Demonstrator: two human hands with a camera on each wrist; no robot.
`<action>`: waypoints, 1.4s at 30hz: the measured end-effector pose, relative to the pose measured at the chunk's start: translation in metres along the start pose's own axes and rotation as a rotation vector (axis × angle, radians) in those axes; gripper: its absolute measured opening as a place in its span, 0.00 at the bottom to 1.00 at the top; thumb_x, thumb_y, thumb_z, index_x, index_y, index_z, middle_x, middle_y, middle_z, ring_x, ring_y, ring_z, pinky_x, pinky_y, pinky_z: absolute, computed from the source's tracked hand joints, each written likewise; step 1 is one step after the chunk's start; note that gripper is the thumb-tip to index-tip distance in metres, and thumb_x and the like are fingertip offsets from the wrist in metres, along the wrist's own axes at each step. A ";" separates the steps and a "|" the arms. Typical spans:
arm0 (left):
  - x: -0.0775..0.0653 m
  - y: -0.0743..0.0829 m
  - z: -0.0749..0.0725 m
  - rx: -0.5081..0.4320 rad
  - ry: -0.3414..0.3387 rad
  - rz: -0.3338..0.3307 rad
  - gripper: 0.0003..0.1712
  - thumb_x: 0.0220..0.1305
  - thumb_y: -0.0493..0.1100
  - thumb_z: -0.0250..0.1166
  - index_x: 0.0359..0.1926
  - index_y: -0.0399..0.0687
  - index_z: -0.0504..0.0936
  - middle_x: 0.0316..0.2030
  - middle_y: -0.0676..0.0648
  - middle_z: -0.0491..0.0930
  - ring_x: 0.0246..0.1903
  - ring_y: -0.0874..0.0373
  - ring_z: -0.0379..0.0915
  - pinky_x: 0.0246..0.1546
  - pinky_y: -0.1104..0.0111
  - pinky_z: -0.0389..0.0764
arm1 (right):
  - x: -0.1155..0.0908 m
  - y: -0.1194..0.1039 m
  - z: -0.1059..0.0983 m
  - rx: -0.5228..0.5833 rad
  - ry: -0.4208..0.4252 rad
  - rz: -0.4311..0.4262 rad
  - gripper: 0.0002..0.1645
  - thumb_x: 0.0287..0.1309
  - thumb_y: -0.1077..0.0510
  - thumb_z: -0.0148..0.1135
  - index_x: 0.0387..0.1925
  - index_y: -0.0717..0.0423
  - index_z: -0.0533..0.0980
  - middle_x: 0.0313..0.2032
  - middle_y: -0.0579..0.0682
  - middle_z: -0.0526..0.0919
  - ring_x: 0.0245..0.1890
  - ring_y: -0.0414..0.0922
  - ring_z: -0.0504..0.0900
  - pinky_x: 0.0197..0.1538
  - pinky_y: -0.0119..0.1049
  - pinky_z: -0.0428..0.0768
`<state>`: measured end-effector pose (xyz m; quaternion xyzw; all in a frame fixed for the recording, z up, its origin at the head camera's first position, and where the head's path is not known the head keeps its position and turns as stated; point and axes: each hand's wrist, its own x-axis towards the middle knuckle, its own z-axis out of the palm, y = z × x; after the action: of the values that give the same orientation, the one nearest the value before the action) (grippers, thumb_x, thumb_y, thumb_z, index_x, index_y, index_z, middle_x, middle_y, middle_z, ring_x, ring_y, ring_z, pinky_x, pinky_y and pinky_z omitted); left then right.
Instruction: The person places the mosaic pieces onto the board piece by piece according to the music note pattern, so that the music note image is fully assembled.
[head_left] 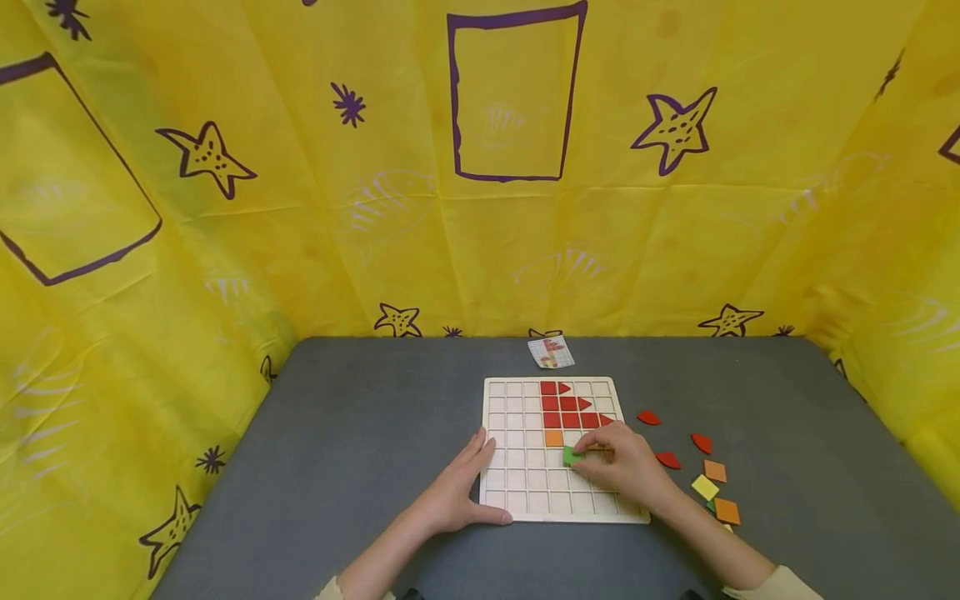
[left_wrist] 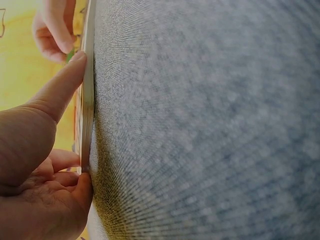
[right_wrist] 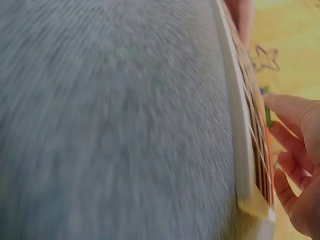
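A white wooden grid board (head_left: 517, 480) lies flat on the table, with red tiles (head_left: 551, 404) in stepped rows at its top and one orange square tile (head_left: 553, 437) below them. Thumb and index finger of my right hand (head_left: 626, 467) pinch a green square tile (head_left: 568, 457) over a cell diagonally below the orange one. In the right wrist view the green tile (right_wrist: 268, 117) stands tilted on edge between the fingertips. My left hand (head_left: 453, 497) rests against the board's left side, fingers extended along the edge and thumb at the near left corner.
Right of the board lie loose red pieces (head_left: 668, 460) with curved sides, plus orange squares (head_left: 726, 511), a yellow square (head_left: 705, 487) and a partly covered green piece (head_left: 711, 506). A small printed pattern card (head_left: 551, 352) sits behind the board. Yellow cloth (head_left: 510, 250) hangs around the table.
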<state>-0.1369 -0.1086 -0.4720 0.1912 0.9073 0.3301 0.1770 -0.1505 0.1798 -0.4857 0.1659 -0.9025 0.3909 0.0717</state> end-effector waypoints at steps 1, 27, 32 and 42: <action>0.000 0.000 0.000 -0.001 0.000 0.000 0.64 0.42 0.61 0.76 0.73 0.43 0.52 0.75 0.42 0.42 0.74 0.47 0.40 0.66 0.48 0.57 | 0.001 -0.001 0.003 -0.012 -0.001 -0.043 0.12 0.40 0.51 0.78 0.27 0.34 0.81 0.32 0.29 0.80 0.37 0.31 0.72 0.41 0.32 0.72; 0.000 -0.001 0.000 0.006 0.000 0.008 0.64 0.42 0.61 0.75 0.73 0.43 0.52 0.75 0.42 0.41 0.73 0.47 0.40 0.66 0.47 0.58 | -0.022 0.015 -0.036 0.004 -0.012 0.002 0.07 0.48 0.52 0.72 0.31 0.35 0.83 0.33 0.30 0.81 0.35 0.35 0.73 0.36 0.29 0.73; 0.000 -0.002 0.000 0.004 0.003 0.008 0.64 0.42 0.61 0.75 0.73 0.43 0.51 0.75 0.42 0.41 0.73 0.46 0.40 0.65 0.47 0.58 | -0.047 0.034 -0.072 -0.029 -0.033 0.085 0.05 0.49 0.48 0.71 0.30 0.35 0.83 0.32 0.32 0.80 0.35 0.34 0.74 0.38 0.27 0.73; 0.002 -0.004 0.002 0.009 -0.003 0.007 0.64 0.42 0.61 0.75 0.73 0.43 0.51 0.75 0.42 0.41 0.74 0.47 0.40 0.66 0.47 0.57 | -0.098 0.067 -0.122 -0.149 -0.071 0.242 0.08 0.49 0.46 0.70 0.34 0.34 0.81 0.37 0.35 0.79 0.38 0.25 0.71 0.38 0.25 0.72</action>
<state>-0.1388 -0.1093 -0.4761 0.1959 0.9077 0.3264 0.1764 -0.0834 0.3356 -0.4735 0.0637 -0.9445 0.3224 0.0040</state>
